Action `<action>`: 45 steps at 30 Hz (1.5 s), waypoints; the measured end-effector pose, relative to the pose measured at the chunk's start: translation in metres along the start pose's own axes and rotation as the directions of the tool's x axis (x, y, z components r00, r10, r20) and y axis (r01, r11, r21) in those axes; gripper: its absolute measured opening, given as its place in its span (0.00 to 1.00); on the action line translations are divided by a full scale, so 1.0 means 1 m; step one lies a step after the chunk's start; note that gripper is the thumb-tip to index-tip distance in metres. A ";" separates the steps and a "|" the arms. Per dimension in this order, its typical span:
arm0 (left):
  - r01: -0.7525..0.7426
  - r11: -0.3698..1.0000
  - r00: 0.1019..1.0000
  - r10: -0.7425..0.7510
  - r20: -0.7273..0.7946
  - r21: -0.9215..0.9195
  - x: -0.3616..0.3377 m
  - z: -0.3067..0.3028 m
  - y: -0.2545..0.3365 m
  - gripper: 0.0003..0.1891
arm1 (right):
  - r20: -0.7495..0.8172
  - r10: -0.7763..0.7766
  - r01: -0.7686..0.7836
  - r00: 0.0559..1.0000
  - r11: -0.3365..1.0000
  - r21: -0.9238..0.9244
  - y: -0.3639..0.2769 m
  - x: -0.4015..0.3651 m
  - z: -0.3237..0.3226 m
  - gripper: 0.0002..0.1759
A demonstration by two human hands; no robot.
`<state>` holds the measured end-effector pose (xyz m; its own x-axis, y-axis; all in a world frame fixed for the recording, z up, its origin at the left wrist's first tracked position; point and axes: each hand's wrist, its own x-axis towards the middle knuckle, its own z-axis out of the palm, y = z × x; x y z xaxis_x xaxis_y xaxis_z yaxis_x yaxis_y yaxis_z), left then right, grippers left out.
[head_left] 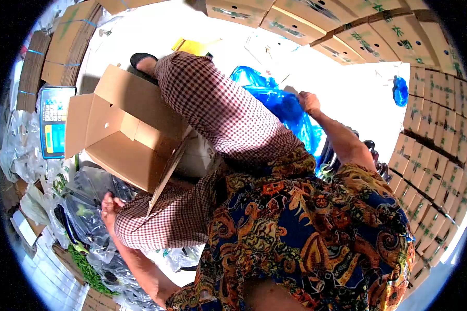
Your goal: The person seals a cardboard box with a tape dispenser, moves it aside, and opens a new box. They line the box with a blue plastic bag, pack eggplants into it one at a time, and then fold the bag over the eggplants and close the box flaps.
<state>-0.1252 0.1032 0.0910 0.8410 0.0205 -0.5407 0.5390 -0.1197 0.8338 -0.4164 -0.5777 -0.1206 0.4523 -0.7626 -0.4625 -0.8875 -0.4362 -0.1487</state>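
Closed printed cartons (425,155) are stacked in rows beyond and to the outer side of the right hand (308,101), walling in a pale floor (347,88). An open cardboard box (124,135) is propped against legs (223,114) in checked trousers, between the two hands and nearer the left hand (109,206). Its flaps are raised and nothing is seen inside it. A blue plastic bag (275,103) is bunched just inward of the right hand, and its edge is gripped in that closed fist at arm's length. Clear plastic bags (88,223) are heaped under and around the left hand, which is laid on them with fingers loosely spread; whether a bag is actually pinched cannot be told. A weighing scale (52,122) with a keypad is set beyond the left hand, past the box. Green vegetables (88,269) are glimpsed among the clear bags, on the near side of the left hand. Judged from this, many cartons are already closed and stacked, while the open box is not yet filled and the bagged greens lie outside it.
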 end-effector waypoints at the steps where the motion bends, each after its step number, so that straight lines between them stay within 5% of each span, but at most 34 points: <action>1: -0.049 0.996 0.998 0.051 0.032 -0.069 0.009 -0.012 0.005 0.18 | -0.003 -0.064 0.064 0.998 0.998 0.006 -0.004 0.007 -0.014 0.11; 2: -0.081 0.996 0.996 0.082 0.047 -0.025 0.018 -0.020 0.015 0.18 | 0.018 -0.249 0.248 0.968 0.967 0.056 -0.001 0.012 -0.031 0.11; 3: -0.115 0.993 0.991 0.114 0.063 0.015 0.020 -0.017 0.035 0.18 | -0.031 -0.430 0.421 0.902 0.894 -0.151 0.009 0.026 -0.032 0.11; 5: -0.226 0.973 0.972 0.228 -0.053 0.036 -0.004 0.038 0.077 0.20 | 0.016 -0.293 0.280 0.956 0.927 0.249 0.000 0.024 -0.064 0.12; 7: -0.360 0.922 0.931 0.365 -0.005 0.142 -0.015 0.071 0.109 0.21 | -0.013 -0.296 0.210 0.955 0.646 0.734 -0.007 0.025 -0.087 0.16; 12: -0.450 0.822 0.892 0.431 0.135 0.350 -0.034 0.153 0.143 0.18 | 0.049 -0.308 0.307 0.950 0.952 0.018 0.012 0.043 -0.041 0.42; 14: -0.485 0.803 0.870 0.403 0.285 0.347 -0.044 0.176 0.139 0.17 | 0.203 -0.110 0.127 0.973 0.989 -0.070 0.027 0.036 -0.002 0.35; 15: -0.503 0.780 0.852 0.377 0.363 0.372 -0.048 0.183 0.135 0.17 | 0.185 -0.023 0.017 0.983 0.999 0.036 0.038 0.029 0.014 0.23; 18: -0.531 0.739 0.834 0.370 0.409 0.414 -0.062 0.194 0.127 0.18 | 0.179 -0.036 -0.026 0.983 0.942 0.334 0.045 0.014 0.008 0.17; 21: -0.541 0.757 0.824 0.391 0.410 0.367 -0.063 0.196 0.125 0.17 | 0.232 -0.044 -0.159 0.972 0.602 0.782 0.028 -0.003 -0.051 0.18; 23: -0.540 0.765 0.829 0.414 0.376 0.350 -0.068 0.200 0.125 0.16 | 0.088 -0.162 0.062 0.983 0.742 0.668 0.028 -0.006 -0.077 0.18; 25: -0.541 0.750 0.837 0.433 0.335 0.381 -0.077 0.222 0.131 0.16 | 0.248 -0.063 -0.196 0.967 0.438 0.877 0.026 -0.006 -0.073 0.17; 27: -0.572 0.719 0.816 0.452 0.360 0.394 -0.081 0.235 0.131 0.16 | 0.225 0.012 -0.210 0.974 0.416 0.885 0.023 -0.004 -0.068 0.17; 30: -0.604 0.716 0.782 0.449 0.431 0.350 -0.093 0.249 0.137 0.14 | -0.046 0.001 0.036 0.999 0.606 0.795 0.020 0.004 -0.083 0.17; 31: -0.588 0.744 0.785 0.431 0.444 0.318 -0.098 0.258 0.138 0.14 | -0.198 -0.080 0.168 0.977 0.861 0.481 0.019 0.011 -0.090 0.14; 33: -0.556 0.792 0.786 0.403 0.470 0.252 -0.103 0.274 0.140 0.14 | 0.177 -0.363 0.388 0.915 0.912 -0.134 0.030 0.026 -0.102 0.14; 34: -0.656 0.701 0.713 0.455 0.533 0.279 -0.104 0.282 0.141 0.14 | 0.190 -0.532 0.551 0.825 0.832 -0.065 0.043 0.038 -0.101 0.11; 35: -0.728 0.648 0.632 0.506 0.587 0.225 -0.111 0.293 0.143 0.14 | 0.107 -0.296 0.280 0.949 0.949 0.143 -0.021 -0.017 -0.157 0.11; 37: -0.723 0.670 0.579 0.459 0.673 0.165 -0.108 0.315 0.138 0.16 | 0.234 -0.376 0.033 0.897 0.585 0.811 -0.040 -0.015 -0.174 0.06; 39: -0.760 0.649 0.466 0.509 0.723 0.033 -0.095 0.353 0.126 0.21 | 0.231 -0.541 0.126 0.809 0.543 0.830 -0.084 -0.039 -0.214 0.07; 41: -0.908 0.333 0.087 0.741 0.666 -0.253 -0.078 0.402 0.114 0.27 | 0.173 -0.733 0.025 0.658 0.251 0.968 -0.132 -0.072 -0.241 0.08; 43: -0.759 0.611 0.218 0.566 0.795 -0.227 -0.090 0.431 0.117 0.29 | 0.145 -0.735 0.117 0.663 0.292 0.949 -0.173 -0.112 -0.277 0.07; 44: -0.733 0.606 0.091 0.537 0.839 -0.308 -0.081 0.452 0.110 0.27 | 0.100 -0.729 0.182 0.678 0.297 0.937 -0.187 -0.128 -0.290 0.07; 45: -0.704 0.604 -0.025 0.505 0.863 -0.374 -0.069 0.465 0.099 0.25 | -0.106 -0.721 0.395 0.685 0.246 0.885 -0.192 -0.128 -0.294 0.08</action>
<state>-0.1523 -0.3715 0.1590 0.2104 -0.9172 0.3385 -0.2483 0.2847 0.9259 -0.2775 -0.5367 0.2238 0.9588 -0.2586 -0.1175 -0.1179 0.0142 -0.9929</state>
